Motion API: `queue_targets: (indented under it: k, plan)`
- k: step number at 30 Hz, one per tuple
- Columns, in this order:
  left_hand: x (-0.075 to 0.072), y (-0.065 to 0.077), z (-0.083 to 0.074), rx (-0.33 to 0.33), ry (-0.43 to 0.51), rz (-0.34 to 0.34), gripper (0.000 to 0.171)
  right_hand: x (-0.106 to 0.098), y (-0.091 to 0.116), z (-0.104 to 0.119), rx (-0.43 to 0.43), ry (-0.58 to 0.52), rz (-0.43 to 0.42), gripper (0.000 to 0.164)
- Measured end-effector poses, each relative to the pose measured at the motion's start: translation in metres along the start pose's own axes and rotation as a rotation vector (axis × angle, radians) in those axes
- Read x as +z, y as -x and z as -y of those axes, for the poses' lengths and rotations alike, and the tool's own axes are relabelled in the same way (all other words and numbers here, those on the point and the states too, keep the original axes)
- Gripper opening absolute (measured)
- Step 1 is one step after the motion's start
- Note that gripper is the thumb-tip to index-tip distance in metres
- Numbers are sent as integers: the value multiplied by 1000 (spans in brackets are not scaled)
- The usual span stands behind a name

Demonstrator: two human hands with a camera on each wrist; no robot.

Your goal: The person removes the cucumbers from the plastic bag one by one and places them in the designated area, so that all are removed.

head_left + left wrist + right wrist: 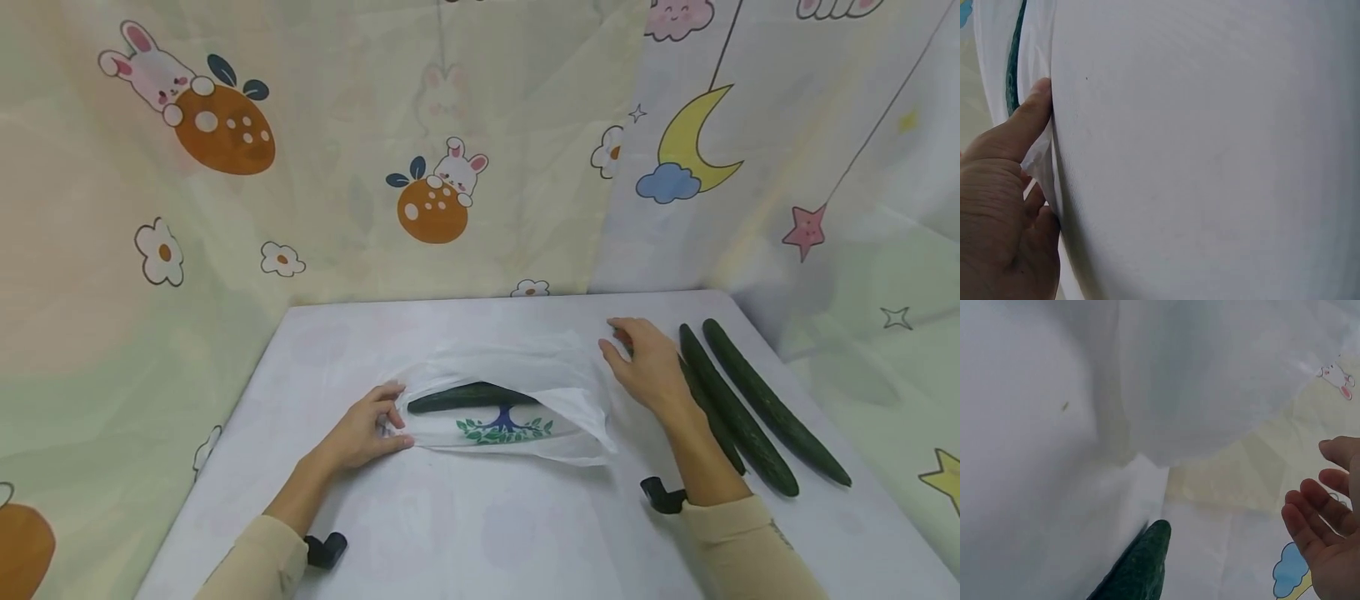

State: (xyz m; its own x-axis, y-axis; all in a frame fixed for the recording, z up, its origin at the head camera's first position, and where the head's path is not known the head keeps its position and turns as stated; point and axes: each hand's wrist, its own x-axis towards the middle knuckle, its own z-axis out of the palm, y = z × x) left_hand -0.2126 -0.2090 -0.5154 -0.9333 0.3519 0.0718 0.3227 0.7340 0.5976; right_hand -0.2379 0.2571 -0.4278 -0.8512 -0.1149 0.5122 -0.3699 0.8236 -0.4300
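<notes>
A white plastic bag [577,429] with a printed green and blue tree lies mid-table, its mouth gaping. One long cucumber [468,396] shows inside the opening. My left hand [372,425] pinches the bag's left end; in the left wrist view the thumb [1036,112] lies over the plastic, with the other fingers partly hidden behind. Right of the bag, my right hand [647,362] hovers with fingers loosely bent and apart, nothing between them. Beneath that hand and forearm runs another cucumber [716,421], partly hidden. In the right wrist view a cucumber tip [1144,562] points up below the palm.
Two more cucumbers, one nearer [738,408] and one farther right [776,400], lie slantwise along the right side of the white table [480,525]. Behind the table hangs a cloth [337,192] printed with rabbits, flowers and a moon. Dark wrist cameras [326,550] jut from both sleeves.
</notes>
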Motion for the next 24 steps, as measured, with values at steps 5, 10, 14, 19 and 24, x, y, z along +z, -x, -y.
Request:
queue_targets:
  k: [5, 10, 14, 19, 24]
  plan:
    - [-1, 0, 0, -4, 0, 1, 29, 2, -3, 15, -40, -12, -33, 35]
    - [-2, 2, 0, 7, 1, -6, 29, 7, -4, 33, -115, -18, -21, 35]
    - [-2, 2, 1, 15, 7, 2, 29, 9, -2, 49, -178, -40, 2, 35]
    - [-2, 2, 1, 3, 7, 0, 30, 11, -4, 65, -216, -63, 45, 38]
    - [-2, 1, 0, 13, 9, -4, 30, 14, -6, 75, -208, -50, 85, 40]
